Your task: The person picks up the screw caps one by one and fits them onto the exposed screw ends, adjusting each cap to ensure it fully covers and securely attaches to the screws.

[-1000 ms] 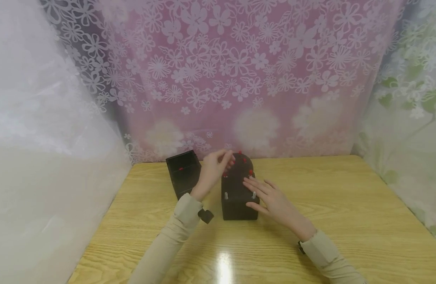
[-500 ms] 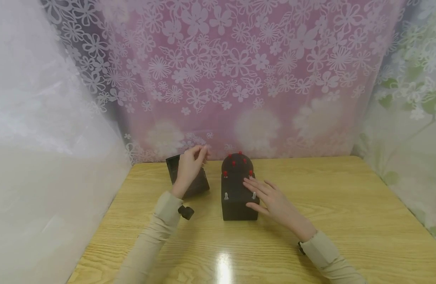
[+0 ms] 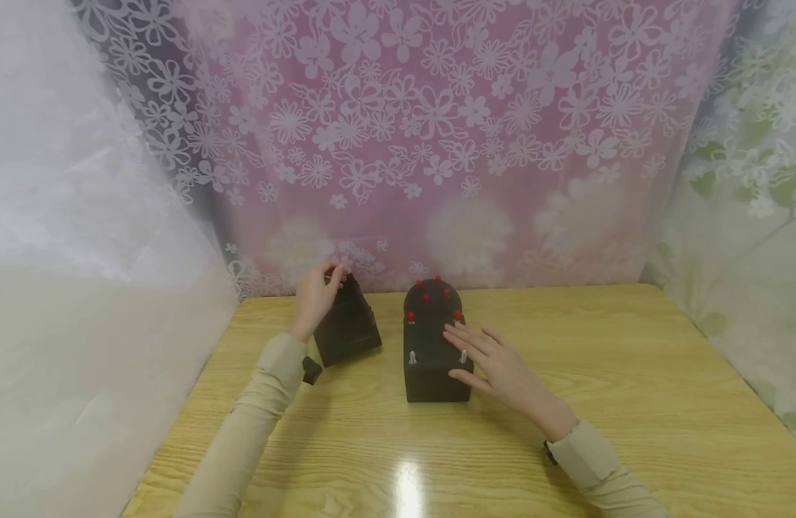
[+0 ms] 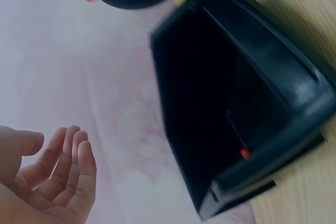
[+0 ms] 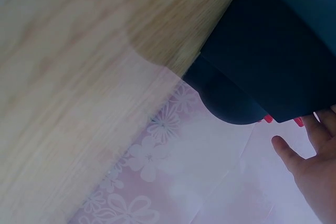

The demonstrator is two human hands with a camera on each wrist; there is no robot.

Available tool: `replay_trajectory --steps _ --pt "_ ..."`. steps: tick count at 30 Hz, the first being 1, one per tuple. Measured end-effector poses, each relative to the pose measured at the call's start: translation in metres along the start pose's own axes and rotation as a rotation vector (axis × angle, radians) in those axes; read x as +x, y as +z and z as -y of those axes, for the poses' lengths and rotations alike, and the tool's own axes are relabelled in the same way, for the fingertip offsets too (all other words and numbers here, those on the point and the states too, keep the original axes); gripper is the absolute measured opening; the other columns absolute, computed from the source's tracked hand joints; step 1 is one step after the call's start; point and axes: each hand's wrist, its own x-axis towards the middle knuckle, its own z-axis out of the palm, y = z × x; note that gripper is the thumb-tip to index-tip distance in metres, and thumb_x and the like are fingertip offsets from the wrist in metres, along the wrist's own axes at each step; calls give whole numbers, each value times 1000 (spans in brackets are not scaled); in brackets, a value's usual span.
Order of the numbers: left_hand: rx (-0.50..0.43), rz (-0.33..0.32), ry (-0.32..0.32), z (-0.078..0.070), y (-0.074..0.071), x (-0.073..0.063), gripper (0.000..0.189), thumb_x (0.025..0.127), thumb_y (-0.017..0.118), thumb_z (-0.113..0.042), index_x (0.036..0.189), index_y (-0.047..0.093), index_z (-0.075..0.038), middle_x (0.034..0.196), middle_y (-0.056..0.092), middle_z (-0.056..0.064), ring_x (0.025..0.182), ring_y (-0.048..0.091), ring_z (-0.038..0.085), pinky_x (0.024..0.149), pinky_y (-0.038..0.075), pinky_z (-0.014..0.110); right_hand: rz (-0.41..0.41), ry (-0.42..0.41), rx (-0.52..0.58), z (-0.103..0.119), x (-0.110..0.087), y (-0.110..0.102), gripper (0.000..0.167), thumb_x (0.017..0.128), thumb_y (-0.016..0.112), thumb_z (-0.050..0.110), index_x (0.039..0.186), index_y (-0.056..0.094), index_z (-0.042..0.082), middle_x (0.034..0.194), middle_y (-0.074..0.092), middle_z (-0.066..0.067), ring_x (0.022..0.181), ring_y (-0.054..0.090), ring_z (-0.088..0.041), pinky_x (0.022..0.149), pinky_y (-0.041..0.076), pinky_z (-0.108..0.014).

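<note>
My left hand [image 3: 317, 295] hovers over the far left part of a black open box [image 3: 349, 331]. In the left wrist view its fingers [image 4: 79, 182] are loosely bent, with nothing between them and the thumb. A small red piece [image 4: 244, 153] lies inside that box. To the right stands a black block with a rounded back [image 3: 433, 334], bearing several red pegs [image 3: 427, 298] and two pale upright pins [image 3: 412, 357]. My right hand [image 3: 501, 367] rests at the block's right side, fingers extended onto its top and thumb by its front corner.
Both black things stand toward the back of a wooden table [image 3: 566, 403]. Behind it hangs a pink flowered curtain [image 3: 437, 144], with pale sheeting [image 3: 80, 252] along the left and a leaf-patterned sheet [image 3: 748, 252] on the right.
My left hand has moved left from above the block's rounded back to over the open box, uncovering the red pegs there. The right hand and the block have stayed in place.
</note>
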Motion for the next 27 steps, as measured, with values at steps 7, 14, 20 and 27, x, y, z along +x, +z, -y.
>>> replay_trajectory --steps 7,14,20,27 --pt "133 19 -29 18 3 7 30 107 54 -22 109 72 2 101 75 18 86 72 30 74 59 43 3 4 -1 0 0 -1 68 102 50 55 150 48 7 153 49 -10 139 49 -29 110 39 -61" --pt "344 114 11 37 13 18 19 102 62 -11 101 75 3 93 75 19 66 69 27 70 59 42 -1 -13 -11 1 1 -2 69 103 46 56 149 50 4 152 50 -12 137 51 -30 109 41 -62" --pt "500 247 -7 42 23 24 22 102 58 -8 99 73 9 98 74 23 89 72 36 81 59 46 -2 -23 -21 2 1 -4 70 104 43 57 148 50 3 152 51 -12 137 51 -31 108 41 -62" --pt "606 362 -56 49 31 26 25 101 57 -6 87 69 10 90 72 27 83 72 40 71 61 49 1 -19 -23 0 1 -3 70 104 42 57 149 50 4 152 50 -12 136 52 -31 108 41 -61"
